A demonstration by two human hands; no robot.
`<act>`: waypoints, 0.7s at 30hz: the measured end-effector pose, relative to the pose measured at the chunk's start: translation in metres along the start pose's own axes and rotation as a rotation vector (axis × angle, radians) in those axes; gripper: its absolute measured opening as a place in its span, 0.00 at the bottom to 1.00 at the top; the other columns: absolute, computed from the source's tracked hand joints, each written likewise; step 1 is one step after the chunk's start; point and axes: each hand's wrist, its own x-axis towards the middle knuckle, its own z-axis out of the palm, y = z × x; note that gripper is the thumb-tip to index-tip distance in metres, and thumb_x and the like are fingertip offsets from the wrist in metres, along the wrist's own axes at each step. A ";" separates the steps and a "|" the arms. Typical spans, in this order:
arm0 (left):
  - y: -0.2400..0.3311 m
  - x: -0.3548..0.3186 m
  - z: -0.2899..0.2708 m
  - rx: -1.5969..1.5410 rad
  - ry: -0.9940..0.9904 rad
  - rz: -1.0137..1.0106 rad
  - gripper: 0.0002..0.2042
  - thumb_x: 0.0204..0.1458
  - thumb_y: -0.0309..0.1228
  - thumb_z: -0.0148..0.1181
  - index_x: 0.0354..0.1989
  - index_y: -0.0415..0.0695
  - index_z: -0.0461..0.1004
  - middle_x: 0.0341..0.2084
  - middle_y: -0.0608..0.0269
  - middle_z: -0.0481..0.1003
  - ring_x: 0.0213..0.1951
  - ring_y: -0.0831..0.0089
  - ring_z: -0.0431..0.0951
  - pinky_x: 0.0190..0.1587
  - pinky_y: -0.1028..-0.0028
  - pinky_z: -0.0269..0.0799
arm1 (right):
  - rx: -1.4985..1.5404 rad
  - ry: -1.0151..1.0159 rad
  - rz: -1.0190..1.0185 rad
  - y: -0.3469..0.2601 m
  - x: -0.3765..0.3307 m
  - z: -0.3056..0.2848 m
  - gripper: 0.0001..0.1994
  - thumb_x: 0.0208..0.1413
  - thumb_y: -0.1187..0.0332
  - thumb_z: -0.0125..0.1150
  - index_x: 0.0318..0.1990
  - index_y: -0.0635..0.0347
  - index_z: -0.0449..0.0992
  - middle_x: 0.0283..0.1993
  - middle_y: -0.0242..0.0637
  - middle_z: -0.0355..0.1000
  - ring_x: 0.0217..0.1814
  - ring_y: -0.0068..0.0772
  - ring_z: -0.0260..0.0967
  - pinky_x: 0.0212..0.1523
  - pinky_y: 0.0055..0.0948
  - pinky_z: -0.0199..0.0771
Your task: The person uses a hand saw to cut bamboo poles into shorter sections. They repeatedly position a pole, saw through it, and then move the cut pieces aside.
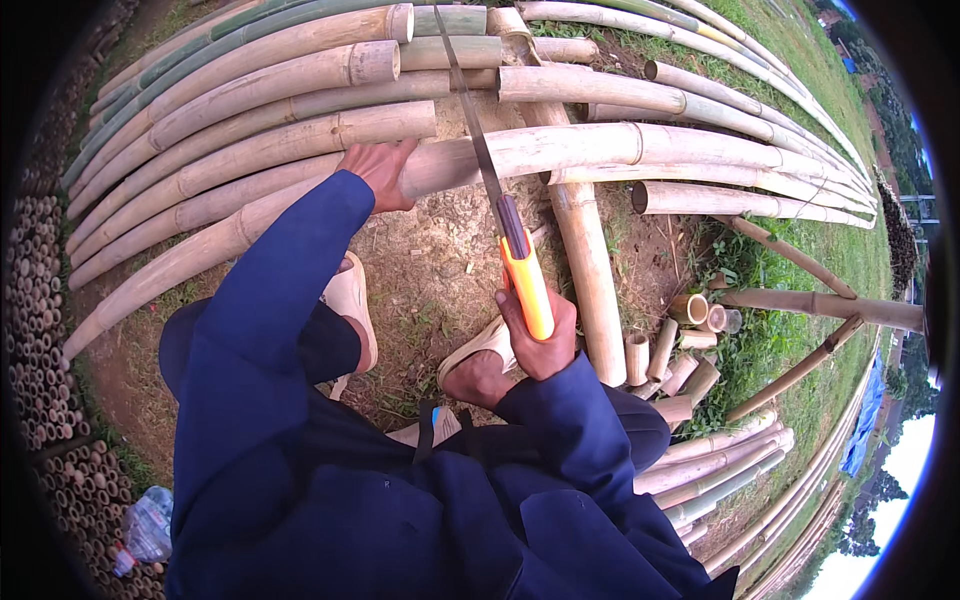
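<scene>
A long pale bamboo pole [570,149] runs across in front of me. My left hand [380,175] is wrapped round it, left of the saw blade. In my right hand [543,335] is a hand saw [525,275] with an orange and yellow handle, my fingers closed round the grip. Its long dark blade points away from me and crosses the pole; how deep it sits in the bamboo I cannot tell. Beneath the pole lies a thick bamboo support [588,270], slanting from the far side toward me.
More bamboo poles [290,135] lie side by side at the far left and right. Short cut bamboo pieces [662,350] sit right of the support. Stacked bamboo ends [45,320] and a clear plastic bottle [150,525] are at the left. Sawdust [430,240] covers the ground between my feet.
</scene>
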 end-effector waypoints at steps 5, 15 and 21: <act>0.002 -0.005 0.011 -0.056 0.077 -0.013 0.33 0.35 0.41 0.74 0.52 0.41 0.70 0.37 0.43 0.81 0.43 0.45 0.82 0.47 0.53 0.77 | -0.110 -0.014 0.028 -0.001 -0.150 -0.060 0.09 0.57 0.79 0.65 0.45 0.71 0.80 0.34 0.43 0.80 0.35 0.27 0.78 0.42 0.26 0.76; -0.002 -0.003 -0.002 -0.013 0.011 -0.041 0.37 0.34 0.42 0.75 0.55 0.41 0.69 0.39 0.40 0.80 0.45 0.42 0.81 0.49 0.52 0.77 | 0.076 0.004 0.125 0.005 -0.053 -0.019 0.05 0.60 0.75 0.67 0.33 0.67 0.78 0.21 0.35 0.71 0.22 0.21 0.65 0.25 0.29 0.67; 0.006 -0.001 0.004 0.015 0.066 -0.056 0.38 0.34 0.41 0.74 0.57 0.40 0.69 0.41 0.40 0.80 0.44 0.44 0.82 0.47 0.53 0.79 | -0.093 -0.028 0.041 0.001 -0.113 -0.039 0.06 0.59 0.76 0.66 0.42 0.69 0.82 0.31 0.45 0.80 0.35 0.33 0.81 0.38 0.31 0.79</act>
